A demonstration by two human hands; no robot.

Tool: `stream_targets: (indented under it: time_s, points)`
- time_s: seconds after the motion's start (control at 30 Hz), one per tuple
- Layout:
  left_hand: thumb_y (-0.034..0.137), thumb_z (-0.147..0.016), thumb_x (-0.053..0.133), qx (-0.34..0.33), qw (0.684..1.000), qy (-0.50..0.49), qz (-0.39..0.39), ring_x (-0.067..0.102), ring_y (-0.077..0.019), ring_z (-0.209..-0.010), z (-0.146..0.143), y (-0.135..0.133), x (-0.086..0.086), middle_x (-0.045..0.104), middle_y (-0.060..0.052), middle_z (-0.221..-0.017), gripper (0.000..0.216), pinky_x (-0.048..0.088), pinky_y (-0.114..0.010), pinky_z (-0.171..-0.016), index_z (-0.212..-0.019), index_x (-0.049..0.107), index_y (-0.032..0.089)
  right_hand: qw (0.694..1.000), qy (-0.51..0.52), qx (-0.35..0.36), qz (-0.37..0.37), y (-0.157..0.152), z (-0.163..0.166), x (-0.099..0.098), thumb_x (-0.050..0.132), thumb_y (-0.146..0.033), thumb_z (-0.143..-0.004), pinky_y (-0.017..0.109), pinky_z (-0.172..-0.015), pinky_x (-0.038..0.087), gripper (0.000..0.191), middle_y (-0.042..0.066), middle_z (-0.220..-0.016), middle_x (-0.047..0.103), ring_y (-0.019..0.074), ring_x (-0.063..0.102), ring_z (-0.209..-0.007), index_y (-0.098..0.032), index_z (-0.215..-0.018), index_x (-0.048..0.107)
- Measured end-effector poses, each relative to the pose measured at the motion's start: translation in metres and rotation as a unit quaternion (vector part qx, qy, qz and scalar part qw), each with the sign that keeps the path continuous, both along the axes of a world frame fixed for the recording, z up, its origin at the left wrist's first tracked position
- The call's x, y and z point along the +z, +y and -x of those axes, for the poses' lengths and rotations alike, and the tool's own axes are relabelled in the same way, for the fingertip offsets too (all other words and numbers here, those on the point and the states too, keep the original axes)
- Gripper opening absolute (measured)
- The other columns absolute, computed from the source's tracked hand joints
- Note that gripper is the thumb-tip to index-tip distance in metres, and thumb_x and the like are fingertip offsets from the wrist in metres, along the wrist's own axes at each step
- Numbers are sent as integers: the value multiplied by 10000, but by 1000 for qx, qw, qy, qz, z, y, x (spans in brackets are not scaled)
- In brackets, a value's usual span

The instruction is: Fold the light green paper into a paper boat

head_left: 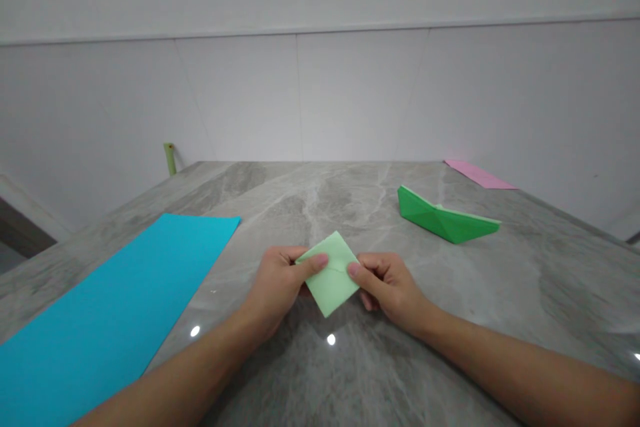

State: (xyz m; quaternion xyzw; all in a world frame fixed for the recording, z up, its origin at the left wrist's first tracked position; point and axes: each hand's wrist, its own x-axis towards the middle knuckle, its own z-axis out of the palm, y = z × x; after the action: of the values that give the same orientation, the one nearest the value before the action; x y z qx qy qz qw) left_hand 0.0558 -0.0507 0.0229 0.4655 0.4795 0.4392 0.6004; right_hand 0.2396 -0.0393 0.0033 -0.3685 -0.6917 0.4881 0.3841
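Observation:
A light green folded paper square (331, 287) is held up in front of me, turned so that one corner points down. My left hand (283, 283) pinches its left corner, thumb on the front and fingers behind. On the opposite corner, my right hand (390, 287) grips with its thumb on the face and its fingers curled at the back. A crease runs across the square between the two thumbs. Beyond my right hand, a green folded paper boat (447, 217) rests on the table, apart from both hands.
A large blue sheet of paper (125, 293) lies on the grey marbled table (320, 193) at the left, partly behind my left forearm. Pink paper (480, 174) lies at the far right edge. A pale wall (350, 93) stands behind the table, and a light green object (170, 159) shows beyond its left edge.

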Motion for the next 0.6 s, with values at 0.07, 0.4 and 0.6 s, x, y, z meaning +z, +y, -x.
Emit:
stream_targets:
  time_s: [0.07, 0.4, 0.6]
  points:
    - [410, -703, 706, 12, 1000, -10, -5, 522, -117, -512, 1, 1, -1, 623, -36, -603, 324, 414, -230, -495, -739, 681, 89, 998, -13, 55, 17, -1, 0, 0, 479, -583, -850, 197, -371, 230, 535, -33, -390, 429, 57, 338, -353, -164, -517, 470]
    - [479, -723, 650, -191, 974, 118, -30, 314, -72, -468, 5, -7, 1, 421, 32, -499, 399, 210, -221, -455, -574, 611, 111, 987, 23, 155, 44, -2, -4, -7, 471, -505, -891, 196, -380, 223, 534, -43, -424, 393, 49, 316, -382, -154, -489, 438]
    - [544, -742, 594, -209, 969, 121, -44, 285, -76, -454, 1, -7, -3, 370, 45, -494, 448, 203, -230, -444, -546, 524, 147, 992, 38, 112, 48, -2, -1, -8, 505, -508, -871, 195, -378, 217, 515, -60, -425, 344, 49, 287, -384, -166, -496, 415]
